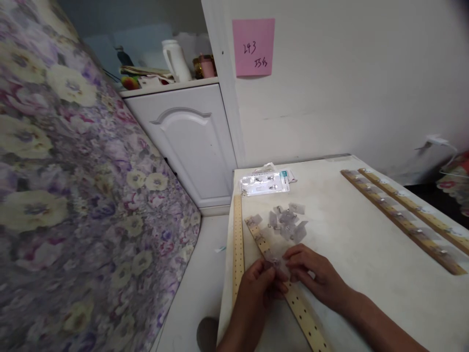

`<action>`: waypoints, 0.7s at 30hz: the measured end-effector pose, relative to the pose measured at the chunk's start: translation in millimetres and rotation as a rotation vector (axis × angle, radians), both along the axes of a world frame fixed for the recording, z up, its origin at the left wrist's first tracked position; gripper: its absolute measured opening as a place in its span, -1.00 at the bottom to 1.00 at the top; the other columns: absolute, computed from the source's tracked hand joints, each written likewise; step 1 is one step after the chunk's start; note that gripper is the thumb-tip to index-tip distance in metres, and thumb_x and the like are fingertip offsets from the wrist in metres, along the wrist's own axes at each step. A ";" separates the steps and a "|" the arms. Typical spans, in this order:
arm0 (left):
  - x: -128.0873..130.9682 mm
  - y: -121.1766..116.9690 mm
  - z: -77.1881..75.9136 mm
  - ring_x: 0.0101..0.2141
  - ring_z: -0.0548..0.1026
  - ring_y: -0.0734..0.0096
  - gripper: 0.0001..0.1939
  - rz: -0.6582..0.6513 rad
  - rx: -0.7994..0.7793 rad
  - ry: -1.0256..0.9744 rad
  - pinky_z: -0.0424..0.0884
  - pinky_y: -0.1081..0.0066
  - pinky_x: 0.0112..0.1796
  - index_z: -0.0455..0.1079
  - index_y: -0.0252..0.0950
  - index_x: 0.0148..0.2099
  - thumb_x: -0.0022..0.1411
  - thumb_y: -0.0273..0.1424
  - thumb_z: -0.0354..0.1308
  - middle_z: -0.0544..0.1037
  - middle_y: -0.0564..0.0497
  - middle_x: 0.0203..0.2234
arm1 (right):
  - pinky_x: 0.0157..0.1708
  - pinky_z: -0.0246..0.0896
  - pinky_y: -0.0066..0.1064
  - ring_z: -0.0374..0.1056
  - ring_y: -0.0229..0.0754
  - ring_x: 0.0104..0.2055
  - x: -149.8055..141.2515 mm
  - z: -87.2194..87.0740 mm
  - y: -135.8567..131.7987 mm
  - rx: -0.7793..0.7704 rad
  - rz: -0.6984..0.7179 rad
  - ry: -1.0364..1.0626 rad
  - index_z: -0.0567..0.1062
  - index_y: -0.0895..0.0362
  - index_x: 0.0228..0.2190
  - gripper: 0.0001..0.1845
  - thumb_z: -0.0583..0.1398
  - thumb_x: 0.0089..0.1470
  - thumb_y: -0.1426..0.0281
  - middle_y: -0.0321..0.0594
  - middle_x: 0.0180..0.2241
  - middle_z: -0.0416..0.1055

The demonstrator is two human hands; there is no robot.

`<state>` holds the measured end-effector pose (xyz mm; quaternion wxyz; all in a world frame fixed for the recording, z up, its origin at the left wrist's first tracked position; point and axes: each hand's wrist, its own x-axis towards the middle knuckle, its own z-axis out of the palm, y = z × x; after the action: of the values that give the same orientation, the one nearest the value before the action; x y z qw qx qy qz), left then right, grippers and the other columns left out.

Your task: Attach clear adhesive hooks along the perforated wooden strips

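Observation:
A pale wooden strip with rows of holes (302, 308) lies at a slant on the white table. My left hand (258, 286) is closed around its middle, the thumb by a small clear plastic square with a metal fitting (275, 264). From the other side, my right hand (318, 276) pinches at this square's edge; its fingertips partly hide the contact. Similar clear pieces (254, 220) sit on the strip's far end. Beyond my hands is a loose pile of clear squares with metal fittings (287, 222).
Another perforated strip (238, 239) lies along the table's left edge. Two strips bearing clear pieces (395, 210) lie at the right. Blister packaging (266, 183) rests at the back. A white cabinet (190, 146) and a flowered curtain (91, 195) stand left; a pink note (254, 47) hangs on the wall.

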<state>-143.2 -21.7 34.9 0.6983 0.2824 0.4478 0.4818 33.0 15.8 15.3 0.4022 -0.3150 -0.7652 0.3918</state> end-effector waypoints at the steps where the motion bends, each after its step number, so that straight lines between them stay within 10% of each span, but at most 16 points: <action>1: 0.5 -0.1 1.5 -0.53 0.41 0.56 -0.81 0.009 -0.002 0.010 0.26 0.52 -0.46 0.34 -0.34 -0.36 0.04 -0.32 0.22 0.52 0.01 -0.46 | -0.33 0.32 -0.36 0.40 -0.20 -0.30 -1.6 0.1 -2.5 -0.079 0.005 0.038 0.41 0.04 -0.24 -0.85 0.07 0.15 0.41 -0.19 -0.26 0.42; 8: 10.7 -4.0 -1.2 -0.55 0.47 0.46 -0.74 0.014 -0.037 0.064 0.29 0.50 -0.47 0.34 -0.34 -0.27 0.00 -0.31 0.22 0.51 0.03 -0.53 | -0.55 0.19 -0.49 0.27 -0.33 -0.57 -16.0 5.1 -15.9 -0.641 -0.037 0.266 0.33 0.07 -0.28 -0.77 0.22 0.02 0.28 -0.41 -0.55 0.32; 15: 5.8 -13.3 -16.8 -0.62 0.42 0.47 -0.80 -0.145 -0.003 0.289 0.29 0.47 -0.56 0.27 -0.32 -0.28 0.02 -0.34 0.13 0.48 0.05 -0.55 | -0.64 0.15 -0.55 0.23 -0.41 -0.64 -8.9 -11.6 -11.9 -0.746 -0.003 0.318 0.34 0.08 -0.27 -0.72 0.25 -0.06 0.33 -0.45 -0.54 0.29; 21: -14.1 -23.7 -6.2 -0.51 0.41 0.44 -0.85 -0.177 0.211 0.884 0.25 0.46 -0.44 0.31 -0.25 -0.21 0.17 -0.37 -0.02 0.44 0.10 -0.54 | -0.68 0.13 -0.57 0.22 -0.43 -0.68 -3.0 -27.3 -9.9 -0.805 0.077 0.219 0.35 0.09 -0.29 -0.77 0.23 -0.04 0.35 -0.47 -0.54 0.27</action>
<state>-157.3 -45.4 28.7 0.4462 0.5676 0.6251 0.2966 30.0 5.9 -12.0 0.3110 -0.3749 -0.5149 0.7054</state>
